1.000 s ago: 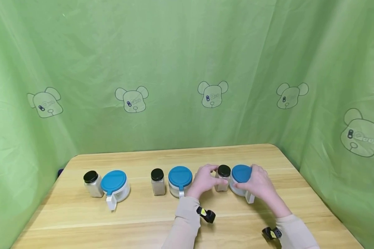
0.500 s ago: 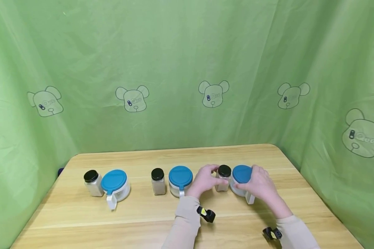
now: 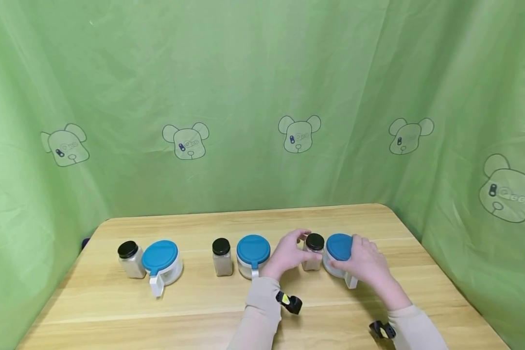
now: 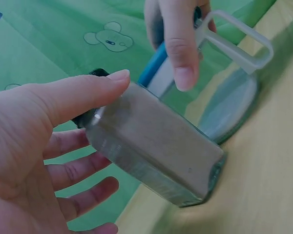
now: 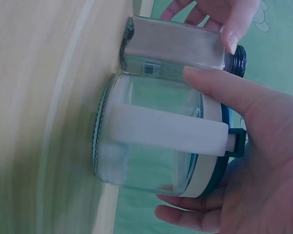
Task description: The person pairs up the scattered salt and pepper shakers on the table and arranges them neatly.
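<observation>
My left hand (image 3: 287, 253) holds a square glass spice jar (image 3: 311, 265) with a black screw lid, thumb and fingers on either side near its neck. Greyish-white contents fill this jar (image 4: 151, 139) in the left wrist view. Just to its right, my right hand (image 3: 367, 262) grips a round glass seasoning pot (image 3: 338, 247) around its blue flip lid. In the right wrist view the pot (image 5: 146, 168) looks see-through, its white handle facing the camera and the spice jar close beside it. Both containers stand upright on the table.
A second spice jar (image 3: 222, 264) and blue-lidded pot (image 3: 253, 249) stand mid-table, the pot's handle close by my left wrist. Another spice jar (image 3: 133, 265) and pot (image 3: 159, 256) are at the left. A green curtain (image 3: 245, 87) surrounds the wooden table (image 3: 179, 321).
</observation>
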### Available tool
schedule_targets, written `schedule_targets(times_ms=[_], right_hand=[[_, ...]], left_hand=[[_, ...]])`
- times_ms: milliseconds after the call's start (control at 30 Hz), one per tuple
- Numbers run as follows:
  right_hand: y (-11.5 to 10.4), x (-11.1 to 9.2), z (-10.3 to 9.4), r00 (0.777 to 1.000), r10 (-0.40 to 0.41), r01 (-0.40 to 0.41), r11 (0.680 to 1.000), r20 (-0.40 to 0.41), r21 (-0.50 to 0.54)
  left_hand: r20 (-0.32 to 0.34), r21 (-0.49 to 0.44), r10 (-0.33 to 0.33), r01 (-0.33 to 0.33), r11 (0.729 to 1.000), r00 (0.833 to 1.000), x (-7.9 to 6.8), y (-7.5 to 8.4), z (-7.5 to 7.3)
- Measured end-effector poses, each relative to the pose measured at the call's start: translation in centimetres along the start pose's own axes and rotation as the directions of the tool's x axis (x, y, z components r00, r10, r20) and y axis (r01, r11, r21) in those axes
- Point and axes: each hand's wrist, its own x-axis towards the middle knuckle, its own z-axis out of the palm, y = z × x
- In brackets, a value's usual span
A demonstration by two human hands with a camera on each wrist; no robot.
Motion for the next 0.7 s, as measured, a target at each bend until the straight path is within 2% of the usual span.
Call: schedule_targets(times_ms=[333, 533, 700], right_hand=[[-0.2, -0.1, -1.2, 0.999, -0.033, 0.032, 0.999, 0.003, 0.033], [-0.4, -0.3, -2.6, 0.998, -0.065, 0.066, 0.995, -0.025, 0.073], [-0.2, -0.4, -3.7, 0.994, -0.079, 0.087, 0.99, -0.074, 0.114]], left_hand=[[-0.027, -0.003, 0.029, -0.029, 1.0, 0.999, -0.9, 2.0, -1.7], [-0.087, 0.032, 0.071, -0.069, 0.997, 0.994, -1.4, 3.3, -3.1], [-0.158, 0.072, 0.113, -0.103, 0.992, 0.981, -1.8, 4.2, -4.0]])
